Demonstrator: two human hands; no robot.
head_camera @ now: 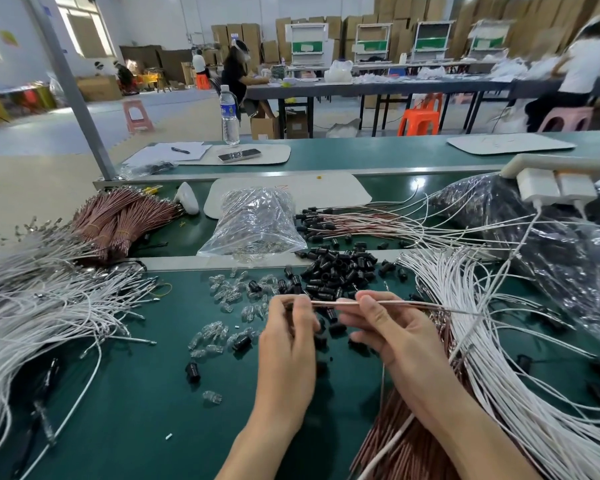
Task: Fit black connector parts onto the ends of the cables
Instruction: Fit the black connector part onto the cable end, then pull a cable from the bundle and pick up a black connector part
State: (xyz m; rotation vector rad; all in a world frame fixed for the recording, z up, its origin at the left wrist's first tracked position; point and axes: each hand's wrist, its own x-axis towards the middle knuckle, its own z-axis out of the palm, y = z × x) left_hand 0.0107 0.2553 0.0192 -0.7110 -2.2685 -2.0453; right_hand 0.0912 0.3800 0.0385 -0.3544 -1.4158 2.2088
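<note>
The left hand pinches one end of a thin cable and the right hand pinches it farther along, so it lies level near the black connector pile, likely ready for fitting one.

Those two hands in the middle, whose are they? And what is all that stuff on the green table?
There is no robot here. The picture comes from a camera on a person's head, looking down, so you see that person's own hands. The left hand and the right hand both pinch one thin cable, stretched between them above the green table. Just behind lies a pile of black connector parts, which go on cable ends. Beside it are little clear bulbs. White cables fan out on both sides, and brown cable bundles lie at the far left.
</note>
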